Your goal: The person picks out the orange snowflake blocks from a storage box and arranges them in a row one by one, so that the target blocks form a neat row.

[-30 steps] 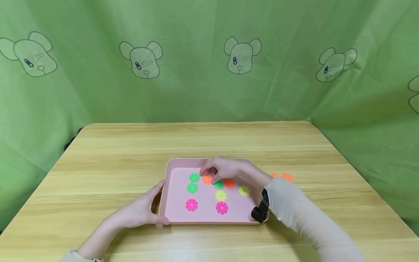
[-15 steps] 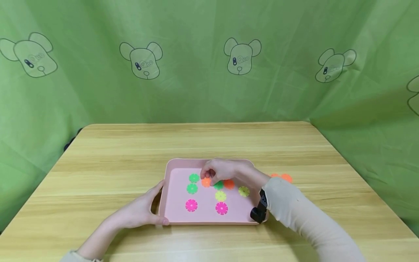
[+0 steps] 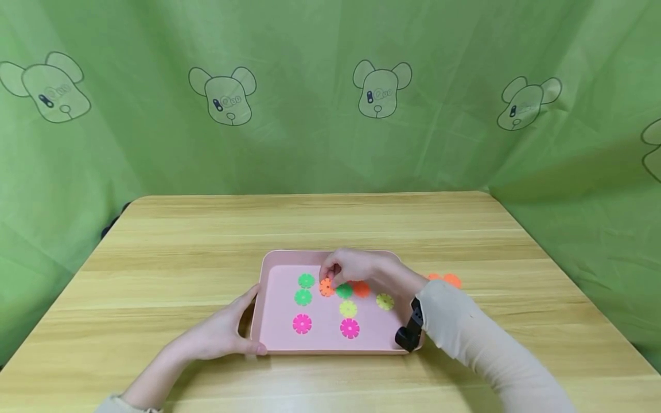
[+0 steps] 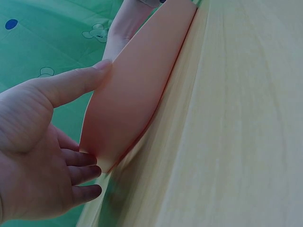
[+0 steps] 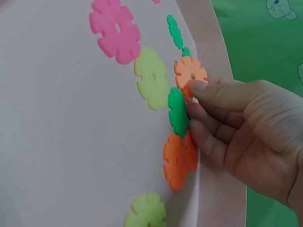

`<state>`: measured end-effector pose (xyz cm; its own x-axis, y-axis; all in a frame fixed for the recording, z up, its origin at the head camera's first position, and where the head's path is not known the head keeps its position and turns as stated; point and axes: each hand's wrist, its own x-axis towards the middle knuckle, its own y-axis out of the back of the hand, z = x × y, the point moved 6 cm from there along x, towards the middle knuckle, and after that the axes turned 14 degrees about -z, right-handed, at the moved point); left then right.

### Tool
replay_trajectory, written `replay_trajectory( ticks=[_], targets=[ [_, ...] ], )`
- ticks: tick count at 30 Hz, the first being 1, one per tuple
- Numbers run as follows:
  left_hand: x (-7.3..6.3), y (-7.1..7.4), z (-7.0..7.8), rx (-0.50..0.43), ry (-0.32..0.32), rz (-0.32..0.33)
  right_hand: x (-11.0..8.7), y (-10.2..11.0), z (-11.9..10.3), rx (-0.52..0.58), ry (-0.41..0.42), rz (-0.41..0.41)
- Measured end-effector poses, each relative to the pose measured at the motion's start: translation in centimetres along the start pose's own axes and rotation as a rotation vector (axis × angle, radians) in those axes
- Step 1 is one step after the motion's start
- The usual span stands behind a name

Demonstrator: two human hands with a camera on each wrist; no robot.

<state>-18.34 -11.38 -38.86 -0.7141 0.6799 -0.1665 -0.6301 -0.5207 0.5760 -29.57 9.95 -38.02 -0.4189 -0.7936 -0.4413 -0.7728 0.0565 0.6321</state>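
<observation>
A pink tray (image 3: 279, 338) stands on the table. My left hand (image 3: 222, 332) holds its near left corner, thumb (image 4: 80, 82) at the rim and fingers against the outer wall. Over the tray's far half my right hand (image 3: 351, 265) pinches an orange notched disc (image 5: 184, 71) between thumb and fingers, tilted up off the tray floor. Just beside it lies a green disc (image 5: 178, 111), close to my curled fingers. Orange discs (image 5: 175, 163) lie right of the green one. Pink discs (image 3: 349, 328), yellow discs (image 3: 348, 309) and two more green discs (image 3: 306, 280) lie in the tray.
On the table past the tray's right side lie more orange discs (image 3: 452, 280), partly hidden by my right sleeve (image 3: 465, 321). A wrist camera (image 3: 410, 332) hangs by the tray's near right corner. A green curtain (image 3: 310, 143) closes off the back and sides.
The orange disc in my right hand has tilted to face the head camera more, and that hand has shifted very slightly right. My left hand stays on the tray.
</observation>
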Motion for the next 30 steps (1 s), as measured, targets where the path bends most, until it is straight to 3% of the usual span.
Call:
replay_trajectory(
  ticks=[17, 23, 30],
  targets=[
    [0.0, 0.1, 0.1, -0.004, 0.026, 0.006, -1.0, 0.8, -0.3, 0.186, 0.058, 0.02],
    [-0.1, 0.1, 0.0, 0.008, 0.037, 0.006, -1.7, 1.3, -0.5, 0.188, 0.095, 0.062],
    [-0.1, 0.0, 0.0, 0.004, 0.037, 0.006, -3.0, 2.2, -0.3, 0.291, 0.113, 0.125]
  ],
)
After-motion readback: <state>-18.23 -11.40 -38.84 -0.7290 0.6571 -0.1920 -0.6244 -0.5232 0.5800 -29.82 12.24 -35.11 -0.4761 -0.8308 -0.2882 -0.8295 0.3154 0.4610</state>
